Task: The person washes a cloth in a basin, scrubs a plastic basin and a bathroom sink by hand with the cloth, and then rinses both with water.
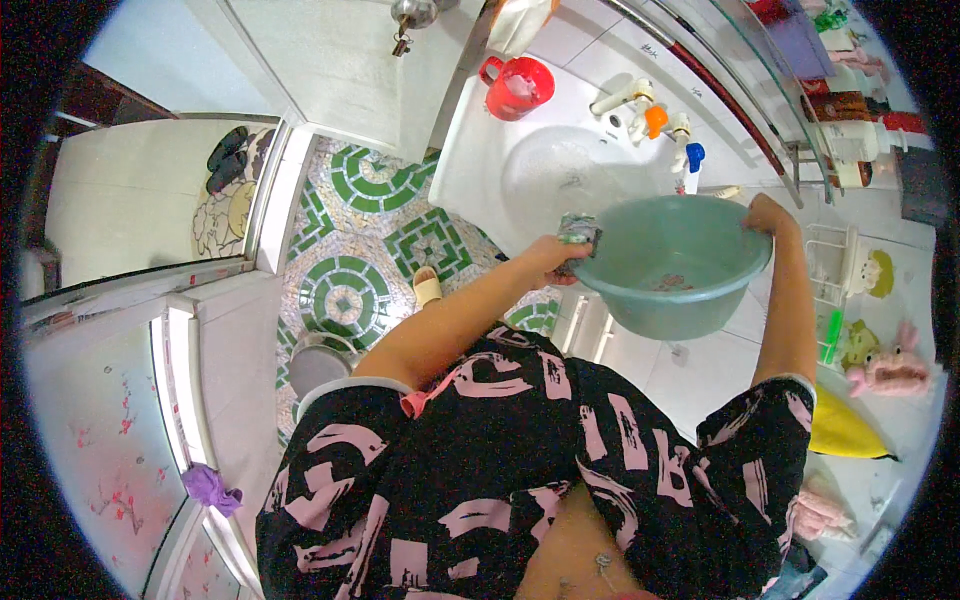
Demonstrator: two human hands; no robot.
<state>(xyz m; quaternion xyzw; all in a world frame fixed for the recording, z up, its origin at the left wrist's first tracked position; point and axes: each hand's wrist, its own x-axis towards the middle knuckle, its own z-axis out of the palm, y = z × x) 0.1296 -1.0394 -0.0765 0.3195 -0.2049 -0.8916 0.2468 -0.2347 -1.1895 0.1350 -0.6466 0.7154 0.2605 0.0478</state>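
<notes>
A pale green plastic basin is held up between my hands, in front of the sink's near edge and tilted so its inside shows. Some small reddish marks lie on its bottom. My left hand is closed at the left rim, with a crumpled greyish cloth bunched against the basin there. Around the right rim, the fingers of my right hand are wrapped; part of them is hidden behind the basin wall. Beyond the basin is a white washbasin sink with a wet-looking bowl.
A red mug stands on the sink's far left corner. Taps with an orange handle and a blue handle rise at the back. A glass shelf juts out above right. A metal pot sits on the patterned floor, left.
</notes>
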